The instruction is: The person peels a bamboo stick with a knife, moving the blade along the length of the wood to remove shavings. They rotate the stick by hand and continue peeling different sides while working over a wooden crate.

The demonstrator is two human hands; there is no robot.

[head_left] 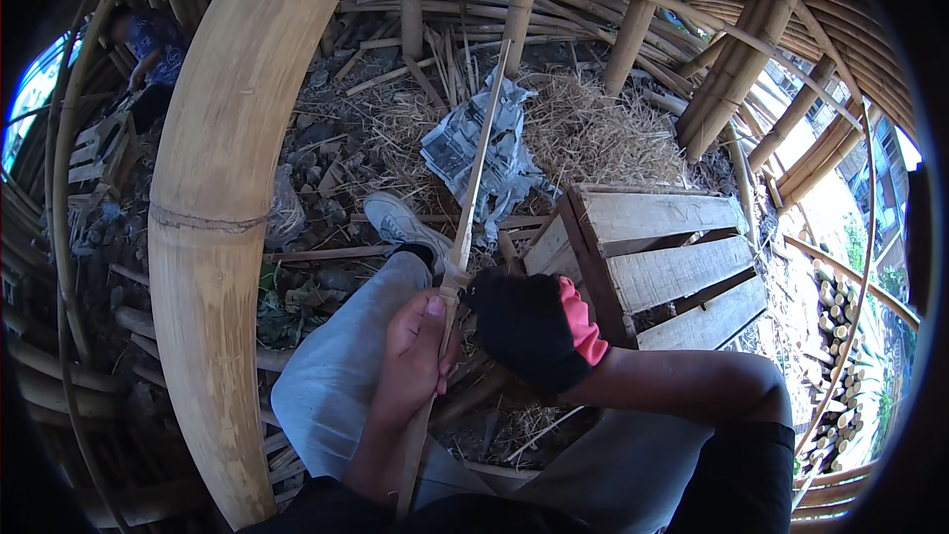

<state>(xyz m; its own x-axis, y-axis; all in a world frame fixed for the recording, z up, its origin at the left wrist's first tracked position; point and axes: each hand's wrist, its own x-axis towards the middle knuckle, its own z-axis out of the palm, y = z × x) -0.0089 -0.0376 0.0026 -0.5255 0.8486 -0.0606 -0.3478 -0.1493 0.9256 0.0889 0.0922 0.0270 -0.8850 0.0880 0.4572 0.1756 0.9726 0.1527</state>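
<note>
My bare left hand is wrapped around a long, thin bamboo strip, with the thumb lying along it. The strip runs from my lap up and away between my knees, its far end pointing at the bamboo posts. Just beyond the left thumb, a pale thickened spot, perhaps a node or shaving, shows on the strip. My right hand, in a black glove with a red cuff, is closed right beside that spot. Whatever it grips is hidden by the glove.
A thick bamboo pole rises close on my left. To the right stands a slatted wooden crate. Crumpled newspaper and dry shavings cover the ground ahead. Another person sits at far left. Stacked bamboo pieces lie at far right.
</note>
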